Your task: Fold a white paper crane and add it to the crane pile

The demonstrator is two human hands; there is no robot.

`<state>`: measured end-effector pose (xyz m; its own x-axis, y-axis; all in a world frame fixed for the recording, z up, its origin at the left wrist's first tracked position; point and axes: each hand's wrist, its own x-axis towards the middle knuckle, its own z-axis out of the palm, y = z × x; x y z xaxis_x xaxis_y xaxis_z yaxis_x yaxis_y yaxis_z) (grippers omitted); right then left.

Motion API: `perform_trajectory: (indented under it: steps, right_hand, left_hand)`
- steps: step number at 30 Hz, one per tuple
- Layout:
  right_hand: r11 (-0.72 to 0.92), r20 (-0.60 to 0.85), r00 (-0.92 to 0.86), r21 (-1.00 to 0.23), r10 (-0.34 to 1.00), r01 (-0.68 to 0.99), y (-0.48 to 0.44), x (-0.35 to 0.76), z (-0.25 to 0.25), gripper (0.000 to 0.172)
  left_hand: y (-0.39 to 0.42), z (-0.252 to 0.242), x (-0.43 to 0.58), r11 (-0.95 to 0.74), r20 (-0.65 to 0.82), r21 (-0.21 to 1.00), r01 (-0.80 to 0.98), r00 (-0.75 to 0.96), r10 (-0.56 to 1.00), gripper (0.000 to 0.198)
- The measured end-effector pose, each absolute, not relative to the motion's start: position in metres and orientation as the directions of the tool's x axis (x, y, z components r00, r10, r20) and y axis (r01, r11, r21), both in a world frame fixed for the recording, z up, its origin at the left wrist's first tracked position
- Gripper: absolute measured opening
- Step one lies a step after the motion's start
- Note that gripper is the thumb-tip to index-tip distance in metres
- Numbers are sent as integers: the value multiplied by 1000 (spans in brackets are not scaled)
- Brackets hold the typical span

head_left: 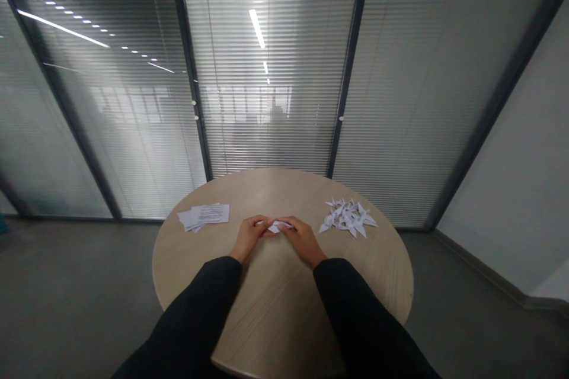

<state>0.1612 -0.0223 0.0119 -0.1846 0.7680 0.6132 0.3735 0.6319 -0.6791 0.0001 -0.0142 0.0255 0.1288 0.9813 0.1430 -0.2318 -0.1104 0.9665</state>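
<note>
A small folded piece of white paper (278,226) lies at the middle of the round wooden table (267,308). Both hands pinch it from either side. My left hand (251,234) closes its fingers on the paper's left end. My right hand (300,237) grips its right end, with the fingers curled over the fold. Most of the paper is hidden between the fingers. Both arms wear black sleeves.
A stack of flat printed paper sheets (204,215) lies at the table's left. A heap of several folded white paper figures (348,217) sits at the right. Behind the table stand glass partitions with blinds (275,71). Grey floor surrounds the table.
</note>
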Motion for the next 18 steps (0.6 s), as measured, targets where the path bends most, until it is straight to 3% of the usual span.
perform_trajectory:
  steps: [7,18]
  right_hand:
    - [586,581,-122,-746,805,317,-23,162,15,24]
    - [662,670,-152,-623,727,416,-22,164,15,22]
  left_hand:
    - [-13,25,1,-238,256,956,-174,93,962,41]
    - [-13,24,1,-263,270,961,-83,92,958,27]
